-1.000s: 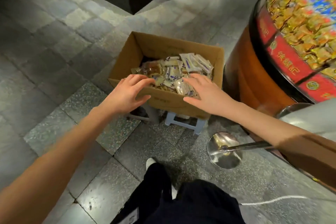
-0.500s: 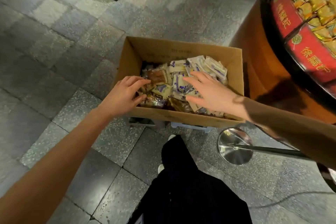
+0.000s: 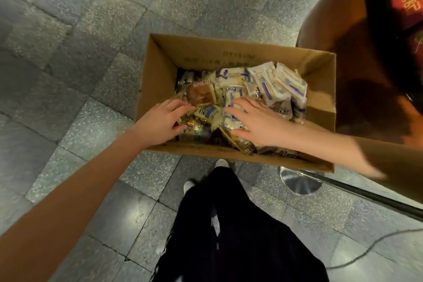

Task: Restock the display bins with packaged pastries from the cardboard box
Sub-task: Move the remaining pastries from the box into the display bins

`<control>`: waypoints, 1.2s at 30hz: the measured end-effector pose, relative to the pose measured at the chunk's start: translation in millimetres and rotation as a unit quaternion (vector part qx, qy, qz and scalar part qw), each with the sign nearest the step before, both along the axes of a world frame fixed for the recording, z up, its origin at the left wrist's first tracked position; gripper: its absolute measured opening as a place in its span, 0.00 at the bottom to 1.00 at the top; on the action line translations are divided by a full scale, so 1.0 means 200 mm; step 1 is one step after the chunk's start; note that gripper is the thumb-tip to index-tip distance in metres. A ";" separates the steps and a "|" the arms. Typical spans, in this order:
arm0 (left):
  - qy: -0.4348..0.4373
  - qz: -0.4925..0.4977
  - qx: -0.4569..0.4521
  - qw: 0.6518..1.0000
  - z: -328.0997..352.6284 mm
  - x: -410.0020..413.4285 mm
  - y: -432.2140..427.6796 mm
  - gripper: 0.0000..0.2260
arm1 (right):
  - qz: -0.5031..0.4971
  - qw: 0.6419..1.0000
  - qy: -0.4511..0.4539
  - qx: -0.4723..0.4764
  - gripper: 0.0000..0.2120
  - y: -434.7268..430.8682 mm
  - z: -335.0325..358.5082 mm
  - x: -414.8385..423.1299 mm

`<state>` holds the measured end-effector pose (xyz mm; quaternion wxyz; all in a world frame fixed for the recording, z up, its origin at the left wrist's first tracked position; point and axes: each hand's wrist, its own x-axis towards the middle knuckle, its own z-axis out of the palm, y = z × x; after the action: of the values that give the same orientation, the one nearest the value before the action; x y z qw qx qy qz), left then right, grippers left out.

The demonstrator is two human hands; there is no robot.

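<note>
Spread and gripping nothing, left hand [image 3: 164,119] and right hand [image 3: 258,126] rest on packets [image 3: 274,84] at the box [image 3: 229,52]'s near wall, right nearer the far-corner heap.

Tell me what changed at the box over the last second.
Both hands went from the near rim of the cardboard box down into the packaged pastries: the left hand touches packets at the near left, grip unclear; the right hand lies spread on white-and-purple ones. Nothing lifted. Box unmoved, pile much the same.
</note>
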<state>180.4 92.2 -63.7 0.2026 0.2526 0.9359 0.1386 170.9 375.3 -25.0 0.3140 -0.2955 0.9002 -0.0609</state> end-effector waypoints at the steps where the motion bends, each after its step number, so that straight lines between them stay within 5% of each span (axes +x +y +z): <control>1: -0.012 -0.007 -0.002 1.000 -0.04 -0.01 0.00 0.24 | 0.005 1.000 -0.004 0.000 0.31 -0.02 -0.03 -0.01; 9: -0.064 -0.077 -0.029 0.995 -0.33 -0.14 -0.09 0.25 | 0.052 0.999 -0.007 -0.008 0.31 -0.14 -0.40 -0.08; 21: -0.060 -0.013 -0.075 0.995 -0.67 -0.11 -0.14 0.29 | 0.214 0.976 0.023 -0.034 0.32 -0.27 -1.09 -0.19; 36: -0.126 -0.002 -0.114 0.985 -0.98 -0.07 -0.16 0.32 | 0.442 0.887 0.124 0.044 0.35 -0.44 -1.54 -0.24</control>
<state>167.3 59.8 -259.1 0.3470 0.2097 0.9121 0.0615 123.2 286.5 -332.0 0.2068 -0.6543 0.7094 0.1608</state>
